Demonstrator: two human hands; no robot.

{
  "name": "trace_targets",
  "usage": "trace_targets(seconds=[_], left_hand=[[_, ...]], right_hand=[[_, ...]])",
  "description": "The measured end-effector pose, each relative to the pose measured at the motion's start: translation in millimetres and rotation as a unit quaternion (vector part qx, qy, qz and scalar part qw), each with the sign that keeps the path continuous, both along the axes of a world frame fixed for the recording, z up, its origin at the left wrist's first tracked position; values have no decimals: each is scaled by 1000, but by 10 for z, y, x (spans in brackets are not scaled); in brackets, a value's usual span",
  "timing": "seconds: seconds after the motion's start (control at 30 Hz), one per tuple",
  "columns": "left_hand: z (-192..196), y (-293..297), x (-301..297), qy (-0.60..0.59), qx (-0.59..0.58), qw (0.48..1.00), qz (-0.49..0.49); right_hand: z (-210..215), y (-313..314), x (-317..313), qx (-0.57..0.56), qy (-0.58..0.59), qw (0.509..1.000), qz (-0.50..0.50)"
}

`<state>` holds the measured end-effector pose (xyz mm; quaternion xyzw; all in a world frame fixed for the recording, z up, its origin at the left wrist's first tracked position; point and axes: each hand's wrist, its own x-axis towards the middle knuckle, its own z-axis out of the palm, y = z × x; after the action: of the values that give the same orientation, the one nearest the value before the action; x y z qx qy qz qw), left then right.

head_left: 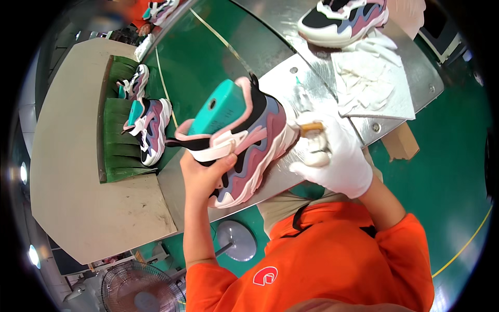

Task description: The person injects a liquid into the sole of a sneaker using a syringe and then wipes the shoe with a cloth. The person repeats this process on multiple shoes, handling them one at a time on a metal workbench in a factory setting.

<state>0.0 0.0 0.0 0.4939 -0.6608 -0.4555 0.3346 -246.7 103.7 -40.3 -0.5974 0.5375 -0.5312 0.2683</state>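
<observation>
A pink, purple and black sneaker (pixel 254 140) with a chunky white sole is tilted in front of me. A teal shoe last (pixel 221 106) fills its opening. My bare left hand (pixel 205 174) is closed around the toe end, thumb over the white and pink strap. My right hand (pixel 332 153), in a white glove, grips a small tool with a brown handle (pixel 312 126). The tool's end is at the sole's edge near the heel; its exact kind is hard to make out. Some of the right fingers are curled under the handle.
Several white cloth scraps (pixel 371 86) lie on a white pad on the metal table (pixel 426 78), beside another sneaker (pixel 340 23). To the left, two sneakers (pixel 153 130) rest on a green-lined conveyor tray (pixel 117 135). A fan (pixel 143 288) stands at lower left. Another person's hand (pixel 144 30) shows at the top.
</observation>
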Motion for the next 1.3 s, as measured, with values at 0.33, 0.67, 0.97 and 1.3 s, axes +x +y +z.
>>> trace_targets(seconds=[0.33,0.67,0.97,1.3], left_hand=[[41,273,161,-92,-405,897,-148],[51,462,132,-185,-393,883,-180],[52,374,84,-221,-348,897,-156],[43,450,33,-232,-352,896,-141]], right_hand=[[120,465,-414,59,-240,964,-99],[-109,807,-612,72,-529,840,101],[-275,612,-483,38,-558,801,214],[-581,548,-468,1,-570,753,329]])
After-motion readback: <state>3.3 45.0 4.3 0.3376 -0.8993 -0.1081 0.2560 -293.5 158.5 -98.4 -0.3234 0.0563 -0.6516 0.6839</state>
